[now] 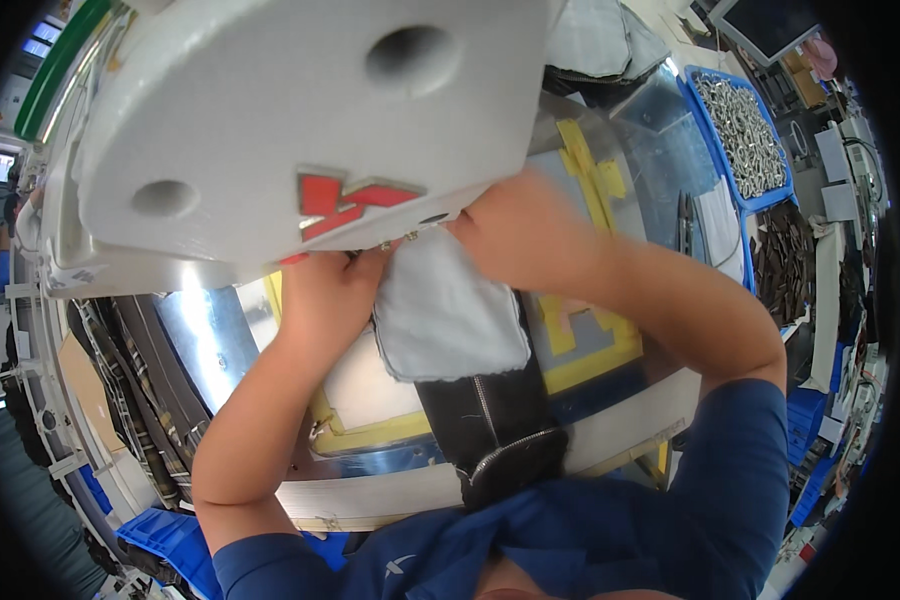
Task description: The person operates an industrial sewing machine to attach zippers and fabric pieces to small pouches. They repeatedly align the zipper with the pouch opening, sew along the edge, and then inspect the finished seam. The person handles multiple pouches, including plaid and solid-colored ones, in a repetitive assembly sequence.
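Head view: clock directions are taken from the centre of the picture, 12 o'clock being its top.
Grey fabric panel [455, 320]: at the centre, reaching toward 6 o'clock; its 12 o'clock end meets the lower edge of the machine head.
Black zippered piece [490, 415]: at 6 o'clock, partly under the panel and running toward the wearer's torso; this lie probably keeps its length out of the hands' way.
Left hand [325, 290]: at 9 o'clock, thumb side against the panel's upper left edge; posture narrow, fingertips hidden by the machine, so a pinch or a flat press cannot be told.
Right hand [535, 235]: between 1 and 2 o'clock, fingers drawn in at the panel's upper right corner; slightly blurred, exact hold cannot be told.
Hand spacing: one per side, presumably to keep the panel spread and square.
Machine head [240, 130]: white with a red emblem, at 11 o'clock, overhanging both sets of fingertips.
Yellow tape [595, 365]: on the table [370, 500] at 4 o'clock, possibly a placement guide.
Blue tray [788, 190]: at 2 o'clock, holding loose silvery metal parts; its walls likely stop scattering.
Dark snips [684, 225]: between 2 and 3 o'clock, apart from the right hand, likely parked within reach.
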{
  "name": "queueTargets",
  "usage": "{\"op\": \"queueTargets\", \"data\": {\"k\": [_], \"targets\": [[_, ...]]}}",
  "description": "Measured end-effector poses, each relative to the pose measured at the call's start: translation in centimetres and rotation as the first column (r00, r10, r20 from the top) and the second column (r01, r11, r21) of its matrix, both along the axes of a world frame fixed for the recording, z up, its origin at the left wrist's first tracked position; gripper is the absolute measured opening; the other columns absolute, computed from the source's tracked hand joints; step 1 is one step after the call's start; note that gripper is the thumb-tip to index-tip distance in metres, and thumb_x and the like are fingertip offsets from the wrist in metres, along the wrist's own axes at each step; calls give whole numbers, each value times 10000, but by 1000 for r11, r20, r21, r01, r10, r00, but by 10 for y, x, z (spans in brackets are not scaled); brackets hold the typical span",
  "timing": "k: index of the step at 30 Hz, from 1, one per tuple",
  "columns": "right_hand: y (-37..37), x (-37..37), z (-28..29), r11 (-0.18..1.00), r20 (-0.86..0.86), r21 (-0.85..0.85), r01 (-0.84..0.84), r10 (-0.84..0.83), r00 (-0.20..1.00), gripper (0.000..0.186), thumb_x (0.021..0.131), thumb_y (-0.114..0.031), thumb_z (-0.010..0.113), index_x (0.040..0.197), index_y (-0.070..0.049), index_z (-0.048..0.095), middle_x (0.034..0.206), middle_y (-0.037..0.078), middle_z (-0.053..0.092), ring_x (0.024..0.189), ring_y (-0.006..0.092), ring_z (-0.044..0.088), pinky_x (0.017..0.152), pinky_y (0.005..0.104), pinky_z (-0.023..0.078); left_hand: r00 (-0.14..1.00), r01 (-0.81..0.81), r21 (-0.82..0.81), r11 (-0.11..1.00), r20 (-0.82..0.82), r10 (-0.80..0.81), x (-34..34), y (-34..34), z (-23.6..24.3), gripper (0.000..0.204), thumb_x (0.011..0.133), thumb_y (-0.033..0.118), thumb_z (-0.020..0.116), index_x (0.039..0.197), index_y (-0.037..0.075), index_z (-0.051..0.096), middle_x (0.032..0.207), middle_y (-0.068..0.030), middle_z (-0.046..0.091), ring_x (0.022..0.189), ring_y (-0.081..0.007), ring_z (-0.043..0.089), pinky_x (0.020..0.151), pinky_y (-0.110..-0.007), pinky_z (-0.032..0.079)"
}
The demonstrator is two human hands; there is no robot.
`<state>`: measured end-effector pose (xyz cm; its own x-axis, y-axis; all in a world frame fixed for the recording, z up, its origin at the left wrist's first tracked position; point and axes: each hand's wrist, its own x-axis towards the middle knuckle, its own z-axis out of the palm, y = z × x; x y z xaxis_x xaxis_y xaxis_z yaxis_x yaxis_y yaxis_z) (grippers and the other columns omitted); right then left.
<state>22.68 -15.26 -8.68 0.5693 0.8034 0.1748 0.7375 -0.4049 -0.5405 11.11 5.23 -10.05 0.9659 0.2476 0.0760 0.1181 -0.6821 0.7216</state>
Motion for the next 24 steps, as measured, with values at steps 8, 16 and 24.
{"op": "queueTargets", "data": {"k": [8,16,24], "targets": [[2,18,-2,993,-55,-119,-13,6,998,250,980,-212,647,924,20,722,880,240,734,933,457,709,830,539,562,992,71,194,978,-113,-49,12,14,-4,254,890,109,825,1120,8,781,1038,-154,800,925,-331,749,844,-413,576],[8,30,-2,996,-95,-88,6,-14,995,227,899,-186,677,855,23,755,843,229,742,884,443,737,775,533,590,993,88,291,953,48,-107,13,17,-12,223,873,111,865,1066,21,799,1003,-145,804,909,-297,768,825,-401,590],[10,35,3,986,-167,-169,-17,-12,986,264,921,-233,690,885,17,764,859,225,743,912,455,732,797,547,584,954,147,354,924,197,-227,21,28,-23,238,853,136,908,1028,4,814,972,-118,824,864,-242,788,785,-372,603]]}}
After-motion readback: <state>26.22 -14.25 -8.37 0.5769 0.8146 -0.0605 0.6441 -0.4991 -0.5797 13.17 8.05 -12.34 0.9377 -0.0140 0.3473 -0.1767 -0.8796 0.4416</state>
